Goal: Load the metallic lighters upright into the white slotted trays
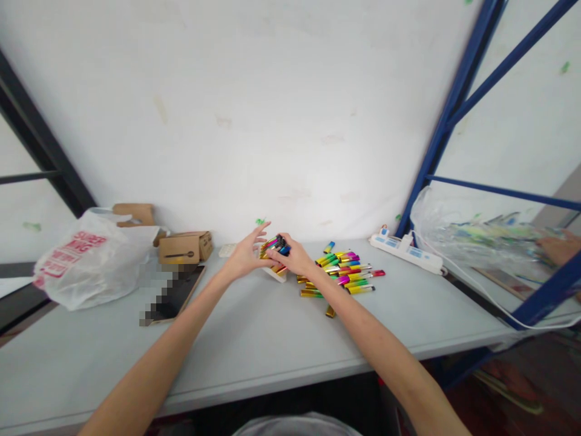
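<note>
In the head view, my right hand (297, 257) is closed around a bundle of shiny, metallic-coloured lighters (275, 244), their dark ends facing up. My left hand (247, 257) is at the bundle's left side, fingers stretched and apart, its thumb close to the lighters. Whether that thumb touches them I cannot tell. Below the hands shows the edge of a small white tray or box (276, 275), mostly covered. To the right of my right hand lies a loose pile of similar lighters (347, 272) in gold, green, red, pink and blue, partly hidden by my right forearm.
A white plastic bag (91, 260), a cardboard box (184, 248) and a dark phone or tablet (181, 293) lie left on the grey table (254, 345). A power strip (408, 253) stands right, beside a blue metal frame (436, 145). Another person's hand (560, 247) is beyond it, near clear plastic bags.
</note>
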`<state>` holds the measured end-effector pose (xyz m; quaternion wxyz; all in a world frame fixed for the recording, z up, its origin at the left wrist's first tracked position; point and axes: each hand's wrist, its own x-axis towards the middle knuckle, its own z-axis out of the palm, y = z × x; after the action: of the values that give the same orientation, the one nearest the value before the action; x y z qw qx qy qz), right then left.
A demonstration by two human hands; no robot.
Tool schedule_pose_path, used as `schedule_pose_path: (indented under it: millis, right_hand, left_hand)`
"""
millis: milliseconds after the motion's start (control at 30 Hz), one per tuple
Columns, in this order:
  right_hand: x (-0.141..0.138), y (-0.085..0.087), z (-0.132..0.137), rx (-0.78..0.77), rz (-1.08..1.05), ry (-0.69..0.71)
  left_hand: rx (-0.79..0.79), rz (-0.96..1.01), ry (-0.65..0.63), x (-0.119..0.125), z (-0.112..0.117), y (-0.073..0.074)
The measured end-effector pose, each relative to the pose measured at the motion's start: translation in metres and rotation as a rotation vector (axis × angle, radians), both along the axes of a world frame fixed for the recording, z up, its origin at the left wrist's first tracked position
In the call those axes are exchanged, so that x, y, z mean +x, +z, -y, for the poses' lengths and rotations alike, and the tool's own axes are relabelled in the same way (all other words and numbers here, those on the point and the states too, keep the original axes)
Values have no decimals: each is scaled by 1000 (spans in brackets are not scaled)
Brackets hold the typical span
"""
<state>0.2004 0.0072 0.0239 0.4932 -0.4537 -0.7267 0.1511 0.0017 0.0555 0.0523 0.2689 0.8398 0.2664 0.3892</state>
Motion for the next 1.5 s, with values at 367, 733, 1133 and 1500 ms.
schedule_pose_path:
  millis: [367, 733, 1133, 1500]
  right_hand:
    - [16, -7, 7, -102, -159, -31]
    - [14, -18, -1, 8, -264, -81]
    - [7, -18, 3, 17, -395, -249]
    - [22, -17, 7, 10, -334, -244]
  left_hand:
    - [-167, 138, -97, 27, 7, -44]
    - [-321, 326, -223, 40, 4, -58]
    - [-321, 220, -184, 65, 8, -53]
    - [-181, 134, -133, 69, 0, -60]
